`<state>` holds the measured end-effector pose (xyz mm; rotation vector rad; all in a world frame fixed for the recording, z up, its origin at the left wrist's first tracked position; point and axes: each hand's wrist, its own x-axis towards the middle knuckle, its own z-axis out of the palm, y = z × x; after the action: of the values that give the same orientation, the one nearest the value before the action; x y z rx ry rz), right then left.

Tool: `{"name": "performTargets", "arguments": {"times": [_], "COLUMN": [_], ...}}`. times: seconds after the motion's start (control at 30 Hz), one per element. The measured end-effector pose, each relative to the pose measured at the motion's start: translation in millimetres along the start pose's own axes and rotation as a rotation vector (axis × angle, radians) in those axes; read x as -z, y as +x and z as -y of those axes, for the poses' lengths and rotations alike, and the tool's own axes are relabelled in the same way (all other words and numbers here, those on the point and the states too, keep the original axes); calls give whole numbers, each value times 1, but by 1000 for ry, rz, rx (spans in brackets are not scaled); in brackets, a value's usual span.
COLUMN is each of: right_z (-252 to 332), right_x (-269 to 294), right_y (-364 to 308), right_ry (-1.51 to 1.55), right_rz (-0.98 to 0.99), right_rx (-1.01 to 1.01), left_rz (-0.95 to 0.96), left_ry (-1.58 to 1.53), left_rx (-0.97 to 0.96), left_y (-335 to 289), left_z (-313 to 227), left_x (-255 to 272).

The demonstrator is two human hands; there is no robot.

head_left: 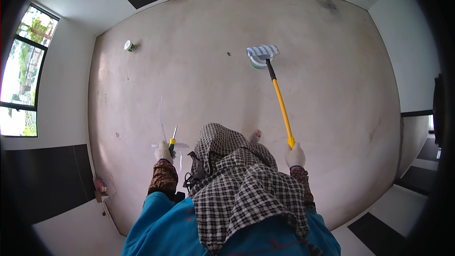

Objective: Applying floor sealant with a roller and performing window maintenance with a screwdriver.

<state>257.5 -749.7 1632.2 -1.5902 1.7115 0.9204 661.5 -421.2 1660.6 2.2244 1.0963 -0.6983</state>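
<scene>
Head view: the right hand (295, 155) is clenched round the near end of a yellow pole (282, 104), whose long axis runs forward, slightly left, to a striped pad (263, 50) overlapping a tub (258, 66), contents hidden. The left hand (163, 152) clasps a screwdriver (172, 141), blade forward; another tub (129, 46) sits far ahead-left, contents unclear.
</scene>
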Motion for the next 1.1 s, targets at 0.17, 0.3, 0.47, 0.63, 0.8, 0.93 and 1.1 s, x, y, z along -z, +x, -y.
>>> {"name": "performTargets", "arguments": {"times": [0.17,0.3,0.47,0.63,0.8,0.93,1.1], "right_z": [248,373,419,441,473,448,420], "right_x": [-312,-453,-499,-482,-469,-504,-538], "right_y": [156,246,263,234,211,235,262], "right_ry": [-47,-59,-46,60,38,-26,-52], "right_rz": [61,86,163,157,130,100,108], "right_rx": [44,94,74,94,75,6,-18], "left_rz": [-65,-111,-170,-159,-207,-202,-223], "left_ry": [-18,-60,-51,-74,-63,-43,-8], "left_rx": [50,92,123,73,96,108,141], "left_y": [395,587,654,646,647,661,685], "left_z": [3,3,-9,-64,-85,-42,-8], "left_x": [-41,-67,-61,-36,-23,-49,-58]}}
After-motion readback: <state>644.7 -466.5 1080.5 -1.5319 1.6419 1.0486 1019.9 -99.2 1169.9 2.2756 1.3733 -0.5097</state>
